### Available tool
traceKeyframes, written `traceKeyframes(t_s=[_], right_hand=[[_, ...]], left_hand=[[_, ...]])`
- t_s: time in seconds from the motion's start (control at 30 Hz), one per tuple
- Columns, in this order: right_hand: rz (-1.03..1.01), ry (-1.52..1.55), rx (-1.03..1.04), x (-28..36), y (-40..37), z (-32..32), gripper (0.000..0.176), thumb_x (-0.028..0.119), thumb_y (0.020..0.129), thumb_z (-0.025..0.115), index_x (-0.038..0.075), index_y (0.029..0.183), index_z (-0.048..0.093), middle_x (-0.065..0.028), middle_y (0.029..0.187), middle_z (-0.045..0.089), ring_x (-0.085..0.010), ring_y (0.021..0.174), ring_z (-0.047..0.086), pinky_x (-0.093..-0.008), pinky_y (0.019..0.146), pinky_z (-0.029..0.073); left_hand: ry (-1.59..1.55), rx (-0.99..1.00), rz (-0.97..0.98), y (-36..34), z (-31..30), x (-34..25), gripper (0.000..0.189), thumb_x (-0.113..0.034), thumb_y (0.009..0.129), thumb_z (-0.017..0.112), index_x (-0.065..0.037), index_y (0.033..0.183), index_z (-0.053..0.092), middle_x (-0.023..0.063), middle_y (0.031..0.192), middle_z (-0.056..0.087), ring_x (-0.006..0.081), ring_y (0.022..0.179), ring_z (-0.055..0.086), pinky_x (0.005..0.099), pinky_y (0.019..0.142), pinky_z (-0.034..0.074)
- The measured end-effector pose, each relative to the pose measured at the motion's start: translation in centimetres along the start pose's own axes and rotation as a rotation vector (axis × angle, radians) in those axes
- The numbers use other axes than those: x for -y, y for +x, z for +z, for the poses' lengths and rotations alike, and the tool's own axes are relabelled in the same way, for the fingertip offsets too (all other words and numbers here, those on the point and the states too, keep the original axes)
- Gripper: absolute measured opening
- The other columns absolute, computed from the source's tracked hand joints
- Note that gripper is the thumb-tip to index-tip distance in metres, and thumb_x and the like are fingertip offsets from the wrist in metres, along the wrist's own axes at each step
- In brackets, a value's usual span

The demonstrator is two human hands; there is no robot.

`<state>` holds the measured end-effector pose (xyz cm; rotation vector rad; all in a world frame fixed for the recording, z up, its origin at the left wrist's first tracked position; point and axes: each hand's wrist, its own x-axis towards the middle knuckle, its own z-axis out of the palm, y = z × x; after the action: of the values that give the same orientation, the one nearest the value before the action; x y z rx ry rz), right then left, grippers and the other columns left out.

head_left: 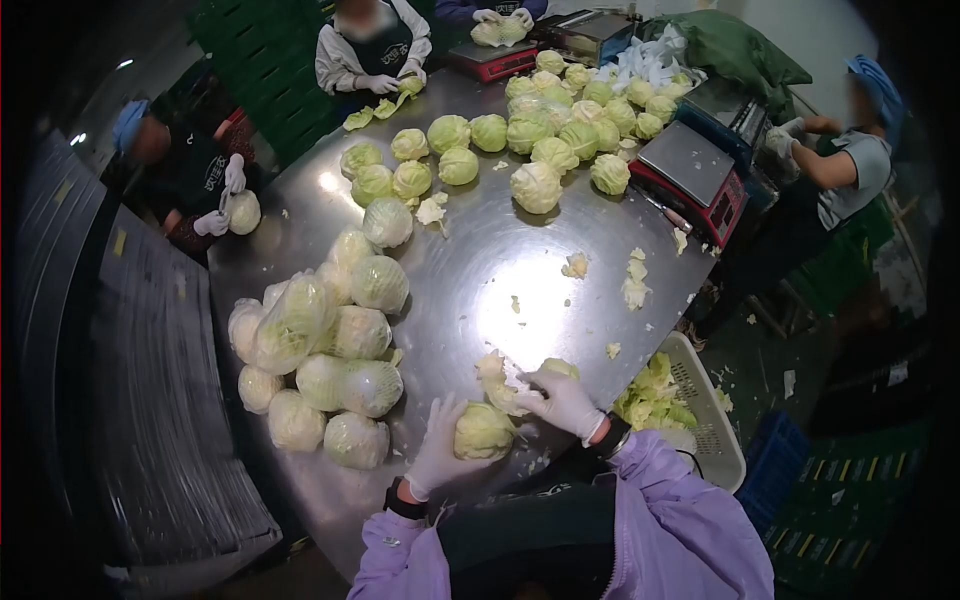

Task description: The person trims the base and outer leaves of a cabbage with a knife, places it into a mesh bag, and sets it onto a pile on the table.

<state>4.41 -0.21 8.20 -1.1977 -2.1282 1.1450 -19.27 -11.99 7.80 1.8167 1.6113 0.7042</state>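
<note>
My gloved left hand [438, 448] is wrapped around a pale green cabbage [483, 432] just above the near edge of the metal table. At the cabbage's upper right, my gloved right hand [563, 402] has its fingertips on a loose cabbage leaf [505, 398], which seems pinched between thumb and fingers. A paler leaf scrap [490, 366] lies just beyond. Partly hidden behind my right hand is another green piece [560, 368], either a leaf or a small cabbage.
Wrapped cabbages [350, 330] are piled on the table's left, unwrapped ones [560, 130] toward the back. A red scale [690, 170] stands at the right edge. Below it, a white basket [720, 430] holds leaves. Several co-workers stand around the metal table [450, 280].
</note>
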Motion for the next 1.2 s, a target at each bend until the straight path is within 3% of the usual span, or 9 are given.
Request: traceKeyframes(t_s=[0.03,0.17,0.3,0.6,0.8,0.93,1.03,1.1,1.2], right_hand=[[0.074,0.144,0.148,1.1,-0.2,0.9,0.054,0.038,0.08,0.07,0.003,0.119,0.057,-0.0191,0.103,0.063,-0.0318,0.096,0.061,-0.0372,0.082,0.049],[-0.109,0.082,0.025,-0.2,-0.9,6.3,0.05,0.042,0.086,0.061,0.001,0.116,0.059,-0.0196,0.104,0.064,-0.0348,0.093,0.062,-0.0395,0.08,0.049],[0.101,0.063,0.142,-0.5,0.3,5.3,0.046,0.043,0.088,0.057,0.005,0.111,0.061,-0.0198,0.092,0.065,-0.0358,0.084,0.063,-0.0423,0.074,0.049],[-0.132,-0.308,0.048,-2.4,2.5,5.6,0.035,0.04,0.087,0.056,0.006,0.098,0.062,-0.0173,0.084,0.066,-0.0369,0.075,0.063,-0.0471,0.067,0.05],[-0.101,-0.445,-0.069,-5.1,6.5,3.3,0.023,0.034,0.088,0.054,0.012,0.09,0.06,-0.0153,0.076,0.065,-0.0356,0.072,0.064,-0.0465,0.065,0.05],[-0.047,-0.396,-0.124,-4.8,6.8,1.3,0.024,0.03,0.084,0.06,0.007,0.078,0.06,-0.0179,0.069,0.061,-0.0377,0.068,0.06,-0.0459,0.061,0.047],[-0.107,-0.357,-0.236,-4.7,5.7,1.0,0.027,0.025,0.078,0.071,0.003,0.09,0.06,-0.0178,0.08,0.063,-0.0362,0.069,0.061,-0.042,0.061,0.047],[-0.061,-0.295,-0.224,-0.1,3.7,-0.4,0.033,0.026,0.075,0.074,0.003,0.095,0.06,-0.0167,0.082,0.063,-0.034,0.07,0.061,-0.0401,0.062,0.048],[0.002,-0.157,-0.113,1.4,1.5,0.8,0.047,0.031,0.072,0.078,0.004,0.106,0.06,-0.0144,0.087,0.063,-0.029,0.075,0.062,-0.037,0.067,0.049]], left_hand=[[0.025,0.001,-0.006,0.1,0.1,-0.4,0.096,-0.041,0.062,0.083,-0.003,0.138,0.038,0.0264,0.144,0.032,0.0499,0.137,0.016,0.0517,0.111,0.023],[-0.009,0.085,-0.021,0.3,-0.2,-0.3,0.102,-0.043,0.062,0.084,-0.007,0.141,0.031,0.0253,0.149,0.022,0.0484,0.139,0.01,0.0529,0.112,0.014],[-0.06,0.084,0.053,0.7,-0.7,0.2,0.099,-0.046,0.063,0.083,-0.012,0.141,0.032,0.0236,0.149,0.023,0.0517,0.137,0.011,0.0547,0.111,0.016],[-0.278,0.162,-0.001,0.6,-2.6,-1.7,0.092,-0.051,0.065,0.079,-0.019,0.139,0.035,0.0198,0.15,0.025,0.0545,0.136,0.01,0.0575,0.11,0.015],[0.174,0.192,0.115,-2.1,-0.2,1.9,0.092,-0.038,0.066,0.08,-0.024,0.144,0.033,0.0198,0.154,0.014,0.0531,0.138,0.006,0.0567,0.109,0.02],[0.019,0.115,-0.015,-4.8,-0.8,0.5,0.083,-0.033,0.073,0.076,-0.016,0.143,0.036,0.0213,0.153,0.015,0.0472,0.14,0.008,0.051,0.112,0.021],[-0.028,0.076,-0.075,-6.7,0.7,1.5,0.084,-0.026,0.078,0.074,-0.01,0.146,0.029,0.022,0.152,0.018,0.0404,0.14,0.019,0.0456,0.11,0.028],[-0.712,-0.079,-0.344,-7.4,2.4,1.1,0.09,-0.023,0.079,0.075,-0.005,0.148,0.019,0.0216,0.147,0.03,0.0306,0.135,0.034,0.0405,0.105,0.035],[-0.847,-0.105,-0.583,-6.9,3.7,1.5,0.095,-0.022,0.078,0.076,-0.001,0.148,0.014,0.0183,0.132,0.046,0.024,0.121,0.047,0.0356,0.1,0.04]])
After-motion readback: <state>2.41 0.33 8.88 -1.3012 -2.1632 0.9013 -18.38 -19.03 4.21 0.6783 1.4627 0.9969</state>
